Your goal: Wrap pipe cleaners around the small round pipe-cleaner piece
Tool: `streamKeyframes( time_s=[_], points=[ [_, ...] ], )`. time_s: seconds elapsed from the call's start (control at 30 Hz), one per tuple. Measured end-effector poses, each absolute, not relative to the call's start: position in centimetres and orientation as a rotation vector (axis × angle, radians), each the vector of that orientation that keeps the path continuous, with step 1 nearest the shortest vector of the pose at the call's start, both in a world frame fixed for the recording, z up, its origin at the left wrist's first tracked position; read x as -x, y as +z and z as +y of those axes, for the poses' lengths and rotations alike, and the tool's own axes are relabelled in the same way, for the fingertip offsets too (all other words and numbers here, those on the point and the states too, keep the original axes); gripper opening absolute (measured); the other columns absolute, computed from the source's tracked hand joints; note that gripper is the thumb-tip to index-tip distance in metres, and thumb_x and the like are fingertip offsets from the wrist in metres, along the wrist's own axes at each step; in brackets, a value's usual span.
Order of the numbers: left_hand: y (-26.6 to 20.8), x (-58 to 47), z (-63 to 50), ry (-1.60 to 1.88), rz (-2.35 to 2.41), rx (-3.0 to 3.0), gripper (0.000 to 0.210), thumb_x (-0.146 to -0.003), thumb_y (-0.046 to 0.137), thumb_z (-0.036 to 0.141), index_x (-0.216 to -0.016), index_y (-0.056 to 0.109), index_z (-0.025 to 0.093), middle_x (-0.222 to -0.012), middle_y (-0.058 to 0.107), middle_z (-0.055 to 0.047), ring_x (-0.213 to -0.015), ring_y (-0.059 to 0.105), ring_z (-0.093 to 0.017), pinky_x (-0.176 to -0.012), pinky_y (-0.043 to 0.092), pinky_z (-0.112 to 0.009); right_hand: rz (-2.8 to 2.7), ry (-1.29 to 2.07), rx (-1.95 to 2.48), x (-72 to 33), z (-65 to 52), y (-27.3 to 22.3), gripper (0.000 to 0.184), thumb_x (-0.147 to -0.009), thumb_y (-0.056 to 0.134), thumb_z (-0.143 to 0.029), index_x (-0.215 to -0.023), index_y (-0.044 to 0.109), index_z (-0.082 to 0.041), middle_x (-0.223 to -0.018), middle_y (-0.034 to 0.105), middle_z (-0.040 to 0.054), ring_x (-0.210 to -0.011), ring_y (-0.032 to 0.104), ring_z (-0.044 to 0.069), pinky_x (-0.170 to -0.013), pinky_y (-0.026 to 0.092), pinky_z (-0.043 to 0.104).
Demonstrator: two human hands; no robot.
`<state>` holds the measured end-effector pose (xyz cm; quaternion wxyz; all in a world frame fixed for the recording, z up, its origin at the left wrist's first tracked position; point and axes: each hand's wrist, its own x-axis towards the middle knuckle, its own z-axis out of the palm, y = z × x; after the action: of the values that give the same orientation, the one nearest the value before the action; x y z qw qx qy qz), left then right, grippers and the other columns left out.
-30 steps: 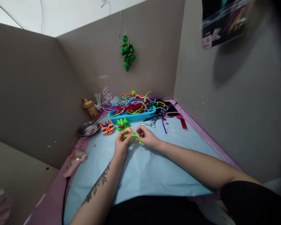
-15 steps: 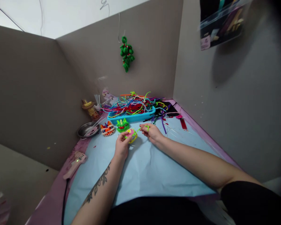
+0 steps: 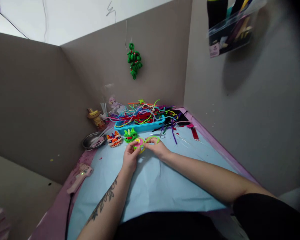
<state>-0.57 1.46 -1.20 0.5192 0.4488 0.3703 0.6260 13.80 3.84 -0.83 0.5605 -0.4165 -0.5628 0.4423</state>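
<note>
My left hand [image 3: 130,155] pinches a small pink and yellow pipe-cleaner piece [image 3: 139,142] above the blue sheet. Yellow-green strands loop below it. Close against its right side, my right hand [image 3: 157,147] has its fingers closed on a yellow-green pipe cleaner [image 3: 152,138], which arches over the hand. Just beyond my left hand sits a green pipe-cleaner animal head [image 3: 130,135] with pointed ears. An orange and white one [image 3: 114,139] is to its left. Scissors [image 3: 158,134] lie behind my right hand.
A blue tray [image 3: 140,127] heaped with colourful pipe cleaners stands at the back. On the left are a metal bowl [image 3: 87,144], a corded pink glue gun [image 3: 80,178] and a yellow-lidded cup [image 3: 96,118]. Grey partitions [image 3: 160,56] enclose the table; a green pipe-cleaner bunch [image 3: 134,61] hangs there.
My right hand has moved left and slightly down, up against the piece in my left hand. The yellow-green pipe cleaner now arches above it, and the scissors have come into sight.
</note>
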Motion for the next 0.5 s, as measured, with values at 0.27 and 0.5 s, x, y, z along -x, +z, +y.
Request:
streamKeyframes(
  time_s=[0.27, 0.5],
  points=[
    [-1.35, 0.38, 1.21, 1.486, 0.901, -1.127, 0.033, -0.059, 0.074, 0.025, -0.089, 0.061, 0.019, -0.093, 0.064, -0.003, -0.084, 0.059, -0.016, -0.076, 0.045, -0.028, -1.174, 1.305, 0.878, -13.46, 3.81, -1.33, 0.029, -0.062, 0.064, -0.038, -0.049, 0.048, -0.017, -0.065, 0.048, -0.0013, -0.066, 0.046, 0.013, -0.065, 0.037, 0.027],
    [-1.34, 0.71, 1.33, 1.458, 0.835, -1.114, 0.034, -0.063, 0.072, 0.024, -0.095, 0.063, 0.02, -0.101, 0.064, -0.005, -0.087, 0.059, -0.017, -0.079, 0.044, -0.029, -1.257, 1.269, 0.845, -13.62, 3.62, -1.04, 0.031, -0.065, 0.063, -0.044, -0.054, 0.054, -0.016, -0.077, 0.052, 0.001, -0.075, 0.049, 0.015, -0.068, 0.038, 0.026]
  ],
)
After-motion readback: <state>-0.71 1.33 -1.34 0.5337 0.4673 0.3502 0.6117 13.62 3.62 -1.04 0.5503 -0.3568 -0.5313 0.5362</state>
